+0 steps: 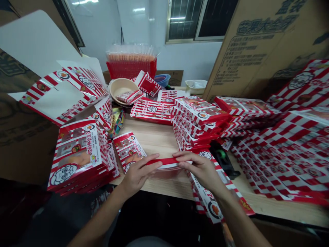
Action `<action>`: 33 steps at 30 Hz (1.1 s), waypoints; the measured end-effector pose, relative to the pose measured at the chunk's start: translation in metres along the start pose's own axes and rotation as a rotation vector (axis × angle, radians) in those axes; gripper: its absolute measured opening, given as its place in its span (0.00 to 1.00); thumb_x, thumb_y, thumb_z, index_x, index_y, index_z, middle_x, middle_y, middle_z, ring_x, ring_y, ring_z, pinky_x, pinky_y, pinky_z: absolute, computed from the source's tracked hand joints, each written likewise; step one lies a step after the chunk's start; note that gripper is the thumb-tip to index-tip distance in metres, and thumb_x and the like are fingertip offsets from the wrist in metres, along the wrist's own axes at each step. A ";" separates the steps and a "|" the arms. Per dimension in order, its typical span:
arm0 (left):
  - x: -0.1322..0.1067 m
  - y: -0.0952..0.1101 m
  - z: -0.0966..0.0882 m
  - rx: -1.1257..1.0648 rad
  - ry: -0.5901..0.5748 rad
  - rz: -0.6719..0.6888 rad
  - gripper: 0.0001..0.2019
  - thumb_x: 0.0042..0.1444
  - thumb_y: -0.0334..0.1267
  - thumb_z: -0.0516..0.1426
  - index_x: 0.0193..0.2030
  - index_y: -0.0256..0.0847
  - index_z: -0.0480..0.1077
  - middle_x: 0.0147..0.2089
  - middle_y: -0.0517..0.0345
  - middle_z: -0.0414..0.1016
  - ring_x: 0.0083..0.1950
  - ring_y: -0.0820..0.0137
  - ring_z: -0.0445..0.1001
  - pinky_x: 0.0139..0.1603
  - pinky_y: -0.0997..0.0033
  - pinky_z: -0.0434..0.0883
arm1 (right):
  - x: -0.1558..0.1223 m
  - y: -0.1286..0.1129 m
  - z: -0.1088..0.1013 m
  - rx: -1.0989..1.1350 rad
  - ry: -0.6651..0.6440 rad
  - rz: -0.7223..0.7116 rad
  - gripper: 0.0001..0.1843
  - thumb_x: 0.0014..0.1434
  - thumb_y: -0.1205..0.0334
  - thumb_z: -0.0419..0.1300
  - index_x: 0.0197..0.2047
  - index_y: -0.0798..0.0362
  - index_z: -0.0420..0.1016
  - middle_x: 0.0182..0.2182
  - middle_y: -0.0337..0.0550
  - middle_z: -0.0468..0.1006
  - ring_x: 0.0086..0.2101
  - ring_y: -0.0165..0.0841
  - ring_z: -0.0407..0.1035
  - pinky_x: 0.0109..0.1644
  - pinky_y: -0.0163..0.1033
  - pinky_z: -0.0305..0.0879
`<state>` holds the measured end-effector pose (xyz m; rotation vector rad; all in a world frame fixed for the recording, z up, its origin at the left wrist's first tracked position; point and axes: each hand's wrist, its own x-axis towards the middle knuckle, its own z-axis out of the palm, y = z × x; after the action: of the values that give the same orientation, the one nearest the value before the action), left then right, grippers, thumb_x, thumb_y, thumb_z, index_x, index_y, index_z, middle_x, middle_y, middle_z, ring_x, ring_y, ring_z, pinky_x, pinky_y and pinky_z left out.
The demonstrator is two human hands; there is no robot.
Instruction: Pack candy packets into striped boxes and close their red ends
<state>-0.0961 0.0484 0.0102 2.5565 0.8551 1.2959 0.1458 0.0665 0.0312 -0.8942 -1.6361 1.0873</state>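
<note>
Between my two hands, a red and white cardboard box (168, 161) is held near the front edge of the table, its red edge facing up. My left hand (138, 171) pinches its left end, and my right hand (196, 166) grips the right end. Blurred clear film or plastic shows under the edge. Just behind my left hand lies a small printed box (130, 151) with windows. Under and beside my right wrist rest flat red-and-white printed cartons (205, 192). A black tape dispenser (223, 159) with a green core stands right of my right hand.
Piles of striped boxes stand at left (77, 154), centre right (195, 116) and far right (288, 154). Behind are a beige bowl (122, 87), a red crate (131, 68) of wrapped items and a blue basin (163, 79). A large brown carton (257, 44) rises at right.
</note>
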 end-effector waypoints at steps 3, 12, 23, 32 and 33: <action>0.001 -0.004 0.007 -0.029 0.075 -0.004 0.14 0.60 0.35 0.54 0.52 0.40 0.69 0.52 0.45 0.74 0.53 0.68 0.73 0.50 0.69 0.73 | 0.002 0.005 -0.001 0.015 -0.046 -0.068 0.07 0.51 0.53 0.66 0.35 0.43 0.81 0.42 0.43 0.81 0.45 0.36 0.74 0.54 0.46 0.66; 0.005 -0.003 0.023 0.108 0.142 0.036 0.10 0.59 0.32 0.55 0.47 0.41 0.73 0.45 0.49 0.76 0.45 0.69 0.76 0.42 0.70 0.74 | -0.012 0.025 -0.018 -0.354 -0.090 -0.309 0.16 0.62 0.66 0.56 0.49 0.39 0.75 0.52 0.45 0.74 0.50 0.34 0.70 0.54 0.46 0.66; 0.006 -0.001 0.041 0.108 0.367 -0.131 0.11 0.59 0.26 0.53 0.44 0.42 0.72 0.41 0.58 0.73 0.42 0.73 0.74 0.43 0.74 0.73 | -0.016 0.028 -0.008 -0.300 0.189 -0.319 0.13 0.56 0.63 0.63 0.46 0.46 0.75 0.41 0.45 0.79 0.43 0.36 0.74 0.47 0.41 0.72; 0.000 0.004 0.054 0.291 0.491 -0.095 0.08 0.63 0.31 0.50 0.43 0.43 0.69 0.43 0.56 0.67 0.44 0.72 0.71 0.43 0.69 0.72 | -0.024 0.013 -0.003 -0.144 0.293 -0.230 0.14 0.54 0.66 0.65 0.44 0.44 0.76 0.46 0.44 0.78 0.45 0.36 0.73 0.49 0.43 0.70; 0.000 0.004 0.055 0.295 0.478 -0.096 0.07 0.63 0.33 0.50 0.42 0.43 0.69 0.42 0.56 0.66 0.44 0.72 0.71 0.43 0.69 0.72 | -0.025 0.013 -0.002 -0.074 0.289 -0.173 0.10 0.55 0.64 0.64 0.42 0.44 0.77 0.46 0.44 0.78 0.45 0.36 0.73 0.49 0.43 0.70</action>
<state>-0.0516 0.0521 -0.0221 2.3947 1.3231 1.9141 0.1558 0.0488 0.0114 -0.8944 -1.4881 0.7451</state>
